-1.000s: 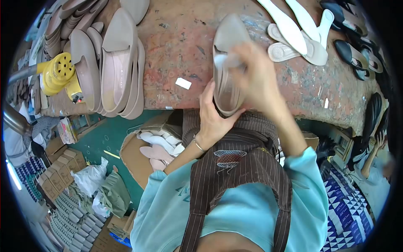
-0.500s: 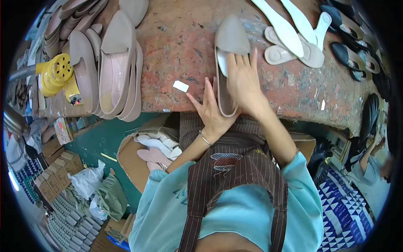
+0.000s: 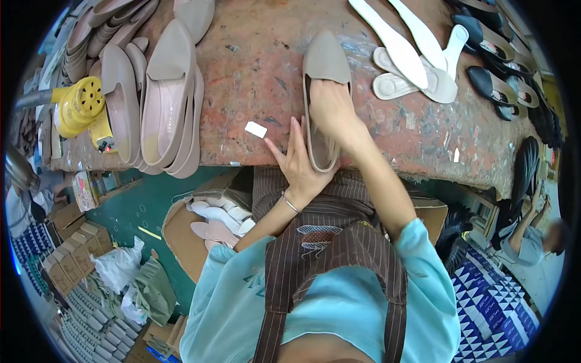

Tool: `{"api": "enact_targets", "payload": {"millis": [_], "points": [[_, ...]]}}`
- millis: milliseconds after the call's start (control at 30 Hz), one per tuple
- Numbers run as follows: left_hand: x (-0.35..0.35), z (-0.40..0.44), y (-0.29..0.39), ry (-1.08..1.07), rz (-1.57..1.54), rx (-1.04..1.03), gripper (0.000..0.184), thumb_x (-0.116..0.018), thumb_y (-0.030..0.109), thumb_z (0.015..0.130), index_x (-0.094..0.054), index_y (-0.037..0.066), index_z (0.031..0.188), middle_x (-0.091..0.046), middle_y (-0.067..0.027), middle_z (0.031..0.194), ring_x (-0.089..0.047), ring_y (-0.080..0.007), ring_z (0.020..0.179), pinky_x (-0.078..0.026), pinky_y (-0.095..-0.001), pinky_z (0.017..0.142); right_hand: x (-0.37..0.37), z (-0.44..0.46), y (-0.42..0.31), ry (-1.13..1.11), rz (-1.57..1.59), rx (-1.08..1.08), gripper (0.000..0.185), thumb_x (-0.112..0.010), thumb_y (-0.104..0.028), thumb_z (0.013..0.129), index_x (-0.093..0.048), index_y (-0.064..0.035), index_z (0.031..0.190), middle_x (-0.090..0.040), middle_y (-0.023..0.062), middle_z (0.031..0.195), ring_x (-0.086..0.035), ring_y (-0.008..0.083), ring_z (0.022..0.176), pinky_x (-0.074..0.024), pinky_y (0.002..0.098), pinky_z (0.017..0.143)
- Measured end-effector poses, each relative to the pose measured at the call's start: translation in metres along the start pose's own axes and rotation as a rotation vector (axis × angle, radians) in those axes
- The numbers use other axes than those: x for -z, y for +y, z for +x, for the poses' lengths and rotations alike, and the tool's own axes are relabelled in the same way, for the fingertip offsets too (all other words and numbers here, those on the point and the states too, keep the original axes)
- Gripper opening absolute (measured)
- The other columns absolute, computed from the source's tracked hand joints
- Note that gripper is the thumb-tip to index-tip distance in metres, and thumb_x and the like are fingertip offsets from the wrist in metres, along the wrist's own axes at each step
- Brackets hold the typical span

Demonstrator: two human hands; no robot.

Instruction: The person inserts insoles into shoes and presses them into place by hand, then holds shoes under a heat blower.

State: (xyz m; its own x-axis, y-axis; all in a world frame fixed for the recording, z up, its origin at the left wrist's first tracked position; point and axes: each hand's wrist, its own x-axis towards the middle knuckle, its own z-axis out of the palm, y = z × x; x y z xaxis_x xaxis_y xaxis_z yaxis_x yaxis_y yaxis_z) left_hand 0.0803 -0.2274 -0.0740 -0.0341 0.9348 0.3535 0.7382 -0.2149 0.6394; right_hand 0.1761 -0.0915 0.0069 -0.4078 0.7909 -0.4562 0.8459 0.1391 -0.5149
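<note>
Taupe slip-on shoe (image 3: 327,57), upper centre of frame, on the tabletop (image 3: 242,78)
Right hand (image 3: 334,114) inside the shoe, fingers hidden, closure cannot be told; left hand (image 3: 301,164) spread open against heel and side; shoe smooth, matte, tapered; tabletop reddish, scuffed; upper right, smooth white elongated pieces (image 3: 396,51).

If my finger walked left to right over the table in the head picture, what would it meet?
Yellow holey thing, pink-lined beige shoe, small white piece, beige shoe with the right hand inside, pale insoles, black shoes.
</note>
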Motion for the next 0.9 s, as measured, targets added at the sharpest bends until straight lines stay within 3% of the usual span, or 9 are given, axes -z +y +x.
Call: {"api": "enact_targets", "payload": {"millis": [167,267,333,400,500,533,600,733,900], "points": [[0.005,0.006,0.007,-0.002,0.009,0.008,0.111,-0.08,0.038,0.068,-0.018,-0.007,0.148,-0.047,-0.0265,0.14,-0.048,-0.0398,0.13,-0.001,-0.066,0.113,-0.05,0.026,0.019,1.066,-0.649,0.245,0.019,-0.058,-0.012,0.079,-0.068,0.0014,0.089,-0.068,0.0197,0.087,-0.069,0.029,0.079,-0.0534,0.0441,0.064],[0.003,0.007,0.004,-0.032,0.004,0.047,0.112,-0.081,0.038,0.067,-0.018,-0.006,0.149,-0.039,-0.0262,0.146,-0.041,-0.0395,0.135,-0.003,-0.0656,0.114,-0.033,0.044,0.032,0.333,-0.21,0.118,0.019,-0.057,-0.01,0.08,-0.069,0.0008,0.089,-0.069,0.0212,0.082,-0.069,0.0342,0.074,-0.0536,0.0476,0.065],[0.02,0.02,0.02,-0.051,0.081,0.041,0.098,-0.08,0.033,0.07,-0.027,0.001,0.146,-0.036,-0.0237,0.148,-0.03,-0.0388,0.141,-0.01,-0.0638,0.113,-0.036,0.043,0.036,0.45,-0.225,0.232,0.019,-0.057,-0.009,0.079,-0.07,0.0009,0.088,-0.068,0.0215,0.078,-0.068,0.0379,0.072,-0.0531,0.0494,0.065],[0.026,0.025,0.015,0.136,0.105,-0.17,0.072,-0.079,0.03,0.072,-0.046,0.006,0.131,-0.049,-0.0211,0.136,-0.045,-0.0351,0.129,-0.024,-0.061,0.109,-0.033,0.018,0.038,0.561,-0.155,0.416,0.022,-0.056,-0.006,0.077,-0.068,0.0037,0.093,-0.069,0.0223,0.084,-0.068,0.0406,0.078,-0.0532,0.0492,0.068],[0.076,0.068,0.021,-0.55,0.188,-0.159,0.022,-0.076,0.021,0.073,-0.066,0.008,0.086,-0.068,-0.0104,0.085,-0.062,-0.0287,0.093,-0.046,-0.0463,0.088,0.065,-0.035,0.039,0.06,0.398,0.334,0.032,-0.059,-0.006,0.082,-0.067,0.0023,0.112,-0.068,0.0248,0.084,-0.069,0.0279,0.078,-0.0533,0.0363,0.067],[0.091,0.081,0.019,-0.573,0.087,-0.079,0.018,-0.076,0.021,0.073,-0.067,0.007,0.08,-0.066,-0.0096,0.074,-0.063,-0.0302,0.077,-0.051,-0.0414,0.07,0.082,-0.037,0.039,0.274,0.595,0.02,0.019,-0.059,-0.009,0.083,-0.068,0.0071,0.088,-0.069,0.0228,0.077,-0.07,0.0252,0.067,-0.0527,0.0386,0.064],[0.135,0.118,0.015,-0.392,0.002,-0.238,0.012,-0.074,0.016,0.074,-0.067,0.008,0.079,-0.066,-0.0084,0.074,-0.063,-0.0277,0.069,-0.05,-0.0391,0.062,0.084,0.011,0.105,1.038,-0.04,0.091,0.027,-0.069,-0.013,0.081,-0.068,0.0035,0.103,-0.068,0.0233,0.09,-0.068,0.0301,0.085,-0.0512,0.0436,0.072],[0.213,0.162,-0.013,-0.14,0.346,-0.43,0.013,-0.067,-0.001,0.069,-0.068,0.007,0.079,-0.064,-0.0089,0.074,-0.057,-0.0278,0.068,-0.045,-0.0385,0.06,0.082,0.043,0.147,0.917,-0.338,-0.119,0.053,-0.076,-0.024,0.076,-0.061,-0.0013,0.121,-0.063,0.024,0.104,-0.057,0.0369,0.105,-0.0507,0.0453,0.076],[0.248,0.125,-0.103,-0.51,0.486,0.056,0.009,-0.069,0.013,0.078,-0.065,0.006,0.074,-0.057,-0.0127,0.067,-0.055,-0.0309,0.068,-0.044,-0.0452,0.071,0.118,0.036,0.153,0.777,-0.185,-0.162,0.023,-0.066,-0.017,0.084,-0.065,0.0004,0.098,-0.065,0.0204,0.081,-0.064,0.0357,0.077,-0.052,0.0453,0.071]]}}
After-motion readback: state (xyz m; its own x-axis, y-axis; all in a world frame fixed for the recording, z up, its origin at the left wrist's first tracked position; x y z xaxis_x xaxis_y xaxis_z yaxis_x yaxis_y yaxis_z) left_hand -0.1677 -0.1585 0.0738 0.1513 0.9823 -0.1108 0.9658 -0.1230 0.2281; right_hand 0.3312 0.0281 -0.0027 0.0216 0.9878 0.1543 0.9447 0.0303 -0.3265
